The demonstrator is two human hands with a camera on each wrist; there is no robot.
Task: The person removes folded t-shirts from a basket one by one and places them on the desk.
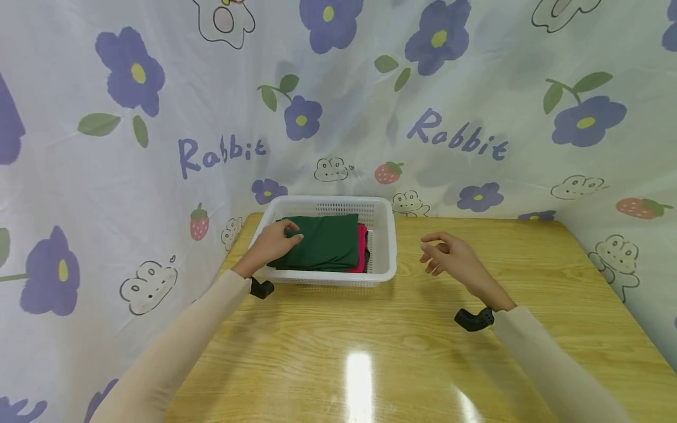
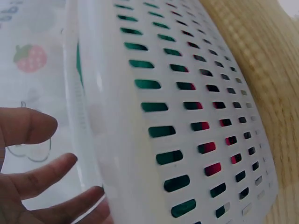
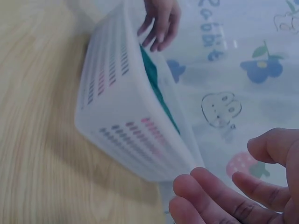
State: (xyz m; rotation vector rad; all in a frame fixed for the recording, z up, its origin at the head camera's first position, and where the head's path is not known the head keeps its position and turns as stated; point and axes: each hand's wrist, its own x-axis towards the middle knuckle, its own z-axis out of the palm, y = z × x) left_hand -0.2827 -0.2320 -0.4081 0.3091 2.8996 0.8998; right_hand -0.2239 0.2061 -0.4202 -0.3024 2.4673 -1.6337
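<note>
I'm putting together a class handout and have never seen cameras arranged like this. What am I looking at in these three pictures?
There is no robot here: these are one person's left hand and right hand, both bare. The wide picture comes from a camera worn on the head, looking forward and down. The two closer pictures come from cameras worn on the wrists, one showing each hand's work.

On the wooden table stands a white basket with slotted sides. In it lies folded green cloth, with red cloth showing beneath. Behind is a printed backdrop.

Neither hand appears to hold anything: the left is over the basket's left end, the right in the air to the basket's right.
</note>
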